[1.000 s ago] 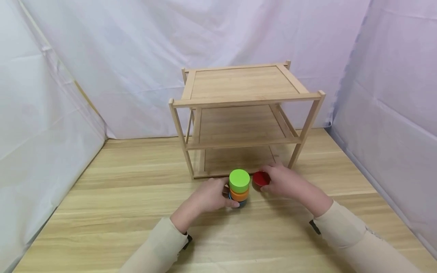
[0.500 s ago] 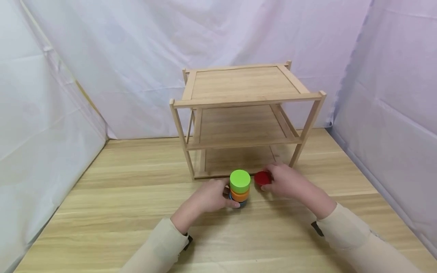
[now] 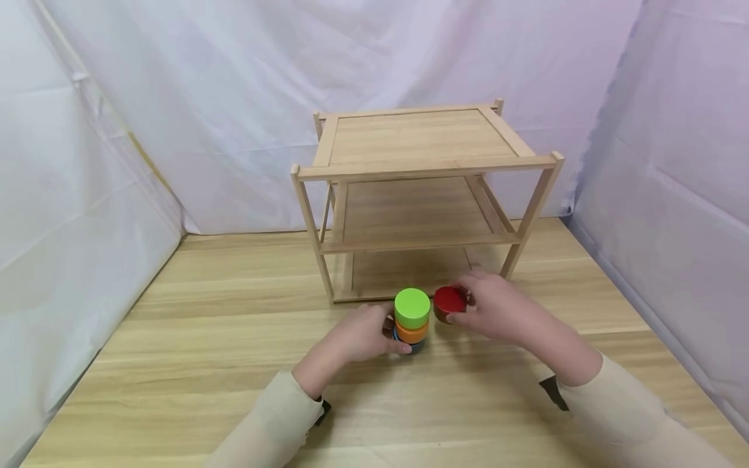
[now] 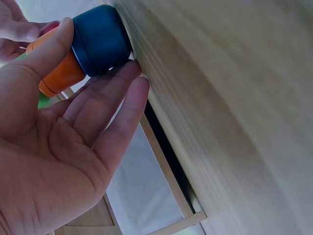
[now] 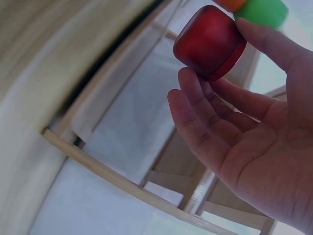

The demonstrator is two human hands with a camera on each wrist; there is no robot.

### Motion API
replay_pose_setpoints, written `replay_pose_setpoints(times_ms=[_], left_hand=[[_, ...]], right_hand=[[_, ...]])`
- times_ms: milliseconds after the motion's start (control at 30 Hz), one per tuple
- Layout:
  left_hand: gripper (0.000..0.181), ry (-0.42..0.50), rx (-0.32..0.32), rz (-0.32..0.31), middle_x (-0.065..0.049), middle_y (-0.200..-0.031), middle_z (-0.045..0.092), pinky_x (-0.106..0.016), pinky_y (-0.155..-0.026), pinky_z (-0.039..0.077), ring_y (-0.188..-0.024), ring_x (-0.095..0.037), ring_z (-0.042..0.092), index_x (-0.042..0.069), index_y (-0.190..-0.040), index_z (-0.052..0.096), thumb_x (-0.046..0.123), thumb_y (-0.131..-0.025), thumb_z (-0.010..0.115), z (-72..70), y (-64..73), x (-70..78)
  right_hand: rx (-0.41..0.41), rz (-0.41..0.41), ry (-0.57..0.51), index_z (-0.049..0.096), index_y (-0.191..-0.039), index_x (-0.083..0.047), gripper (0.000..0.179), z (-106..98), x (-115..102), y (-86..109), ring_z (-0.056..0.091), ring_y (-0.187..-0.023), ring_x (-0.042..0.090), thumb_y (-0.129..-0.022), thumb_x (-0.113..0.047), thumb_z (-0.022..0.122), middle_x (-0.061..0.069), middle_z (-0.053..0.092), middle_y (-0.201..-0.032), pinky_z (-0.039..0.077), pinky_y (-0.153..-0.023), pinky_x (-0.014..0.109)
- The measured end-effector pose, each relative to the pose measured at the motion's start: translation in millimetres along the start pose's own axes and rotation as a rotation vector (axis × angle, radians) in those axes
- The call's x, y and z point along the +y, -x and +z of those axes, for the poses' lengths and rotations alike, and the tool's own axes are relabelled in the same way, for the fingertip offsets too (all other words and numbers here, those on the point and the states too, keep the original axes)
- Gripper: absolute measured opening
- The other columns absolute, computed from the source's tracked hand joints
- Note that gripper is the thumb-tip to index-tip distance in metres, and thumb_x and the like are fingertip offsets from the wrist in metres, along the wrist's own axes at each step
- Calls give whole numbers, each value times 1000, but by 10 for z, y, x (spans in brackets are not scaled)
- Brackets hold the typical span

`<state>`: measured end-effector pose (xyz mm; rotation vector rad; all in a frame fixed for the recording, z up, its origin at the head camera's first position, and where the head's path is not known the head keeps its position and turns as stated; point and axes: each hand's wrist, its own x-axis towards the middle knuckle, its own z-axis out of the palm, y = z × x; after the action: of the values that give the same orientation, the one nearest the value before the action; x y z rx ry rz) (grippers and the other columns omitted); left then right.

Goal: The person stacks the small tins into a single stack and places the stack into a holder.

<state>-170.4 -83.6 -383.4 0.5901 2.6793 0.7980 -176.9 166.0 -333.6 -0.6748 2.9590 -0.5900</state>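
Note:
A stack of small round canisters stands on the table in front of the shelf: a blue canister (image 4: 101, 39) at the bottom, an orange canister (image 3: 411, 333) in the middle, a green canister (image 3: 412, 308) on top. My left hand (image 3: 359, 335) holds the stack low from the left, thumb near the seam of blue and orange, fingers round the far side. Just right of the stack, my right hand (image 3: 497, 311) pinches a red canister (image 5: 210, 41) between thumb and fingers. In the right wrist view the red canister appears raised off the table.
A three-tier wooden shelf (image 3: 421, 244) stands directly behind the hands, its front edge close to the canisters. The wood-grain table (image 3: 234, 325) stretches to both sides. White cloth (image 3: 234, 97) hangs at the back, left and right.
My right hand has risen slightly and come a little nearer with the red canister. The left hand and the stack have stayed in place.

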Motion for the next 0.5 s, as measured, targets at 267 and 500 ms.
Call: replay_pose_setpoints(times_ms=[267,500], left_hand=[[60,0,-3,-2,3,-114,72,-31,-89,54,-103,-13,69,19,-125,59,44,-75,83,-19,4,10],[60,-2,-15,-6,3,-114,72,-31,-89,54,-103,-13,69,19,-125,60,44,-75,83,-20,-7,17]], right_hand=[[71,-10,-39,66,-114,-9,43,-206,-72,58,63,-88,17,-79,-30,80,0,66,-99,55,-70,28],[101,-15,-90,64,-119,-11,45,-259,-127,96,64,-91,16,-82,-31,79,-1,64,-104,56,-72,28]])
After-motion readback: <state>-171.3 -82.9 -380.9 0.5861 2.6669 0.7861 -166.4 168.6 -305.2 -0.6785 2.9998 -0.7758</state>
